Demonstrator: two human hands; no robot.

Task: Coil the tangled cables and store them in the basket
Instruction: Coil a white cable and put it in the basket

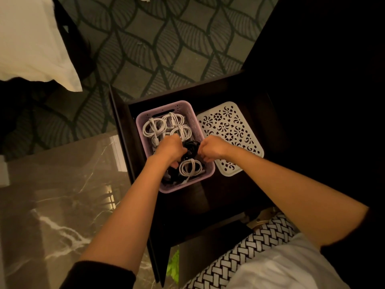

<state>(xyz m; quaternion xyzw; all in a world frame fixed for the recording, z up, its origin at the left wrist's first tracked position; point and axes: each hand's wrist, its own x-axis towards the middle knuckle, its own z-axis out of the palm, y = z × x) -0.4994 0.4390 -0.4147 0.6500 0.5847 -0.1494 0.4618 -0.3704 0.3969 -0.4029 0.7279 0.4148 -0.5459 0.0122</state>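
Note:
A lilac plastic basket [143, 118] sits inside an open dark drawer [123, 126]. Several coiled white cables [155, 127] lie in its far half, and one more white coil [190, 166] lies near its front. Between them is a black cable [190, 149]. My left hand [169, 148] is down in the basket with curled fingers gripping the black cable on its left side. My right hand [210, 148] is curled over the basket's right rim and grips the same black cable from the right. More black cable [171, 178] lies under my left wrist, partly hidden.
A white perforated lid [229, 130] lies flat in the drawer right of the basket. A marble-topped surface [52, 205] is at lower left. Patterned carpet [166, 49] lies beyond the drawer, and a white pillow [31, 38] is at upper left.

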